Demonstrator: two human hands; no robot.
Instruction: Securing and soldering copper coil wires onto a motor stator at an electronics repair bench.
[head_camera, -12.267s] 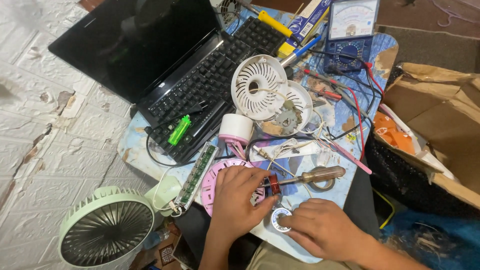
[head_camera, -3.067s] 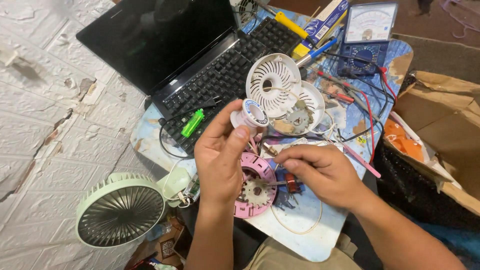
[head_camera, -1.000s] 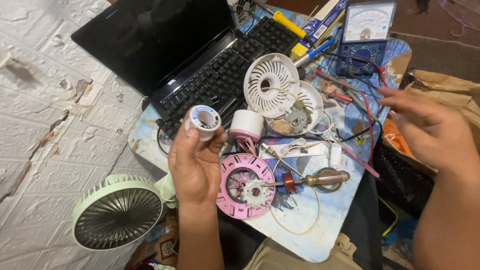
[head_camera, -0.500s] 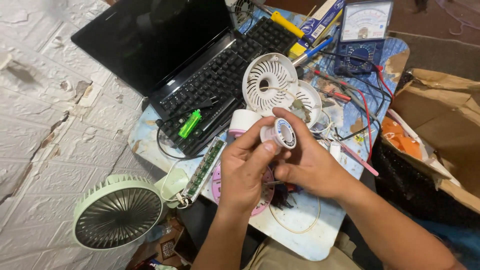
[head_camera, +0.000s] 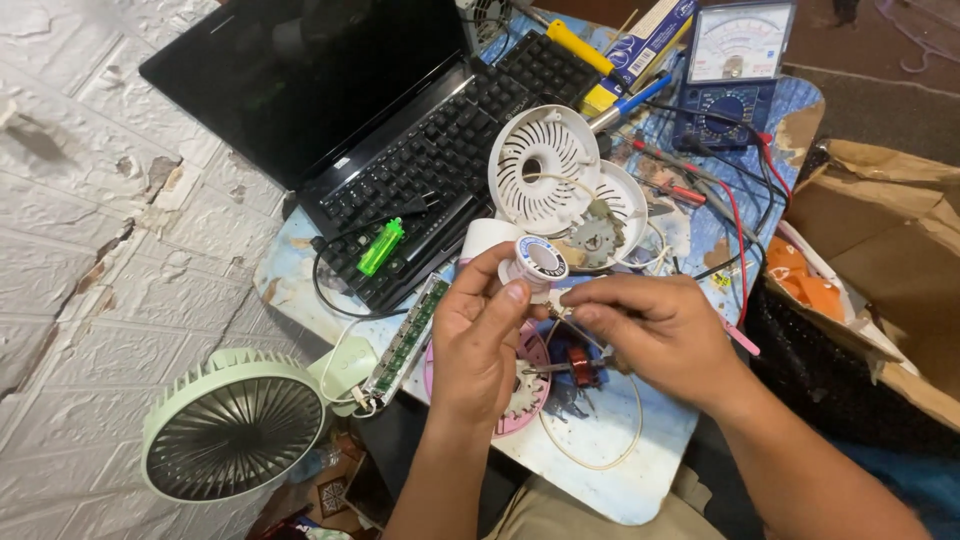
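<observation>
I see my left hand (head_camera: 480, 340) pinching the small white solder-wire spool (head_camera: 533, 264) at its fingertips, my right hand (head_camera: 655, 335) nipping its thin strand just beside; the pink round fan housing (head_camera: 520, 400) beneath lies open, unsoldered

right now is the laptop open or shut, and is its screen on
Open: the laptop has its lid raised and the keyboard exposed. The screen looks off, plain black with only faint reflections.

We see an evenly lit, fairly bright scene under soft overhead light. The hands cast faint shadows on the counter (head_camera: 610, 470). The laptop screen (head_camera: 300, 90) stays dark with dull reflections. Focus is sharp; edges bend slightly.
</observation>
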